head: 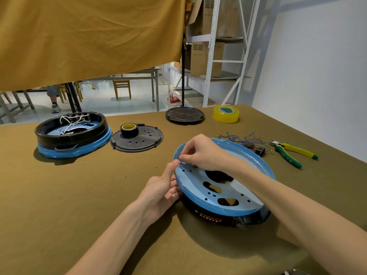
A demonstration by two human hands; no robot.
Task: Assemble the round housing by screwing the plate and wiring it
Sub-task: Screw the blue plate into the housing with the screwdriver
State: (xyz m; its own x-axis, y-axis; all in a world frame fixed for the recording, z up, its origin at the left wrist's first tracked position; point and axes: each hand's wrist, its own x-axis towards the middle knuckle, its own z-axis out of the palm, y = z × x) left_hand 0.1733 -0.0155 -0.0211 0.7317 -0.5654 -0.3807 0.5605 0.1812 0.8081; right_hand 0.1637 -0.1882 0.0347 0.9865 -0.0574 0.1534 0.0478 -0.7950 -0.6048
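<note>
Fingers [185, 155] of right hand [200, 153] pinch a small screw [181, 162] at the far-left rim of the blue plate [234, 187]. Left hand [162, 190] grips the round housing [228, 215] at its left edge, thumb up beside the screw. Housing sits on the counter [79, 195], tilted; pliers [292, 151] and wires [244, 138] lie behind it.

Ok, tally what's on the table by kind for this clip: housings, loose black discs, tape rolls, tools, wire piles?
Round housings: 2, one under the hands, one at far left
Loose black discs: 2, one with holes, one at the back
Tape rolls: 2, black, yellow
Pliers: 1
Wire piles: 1
Total: 8
</note>
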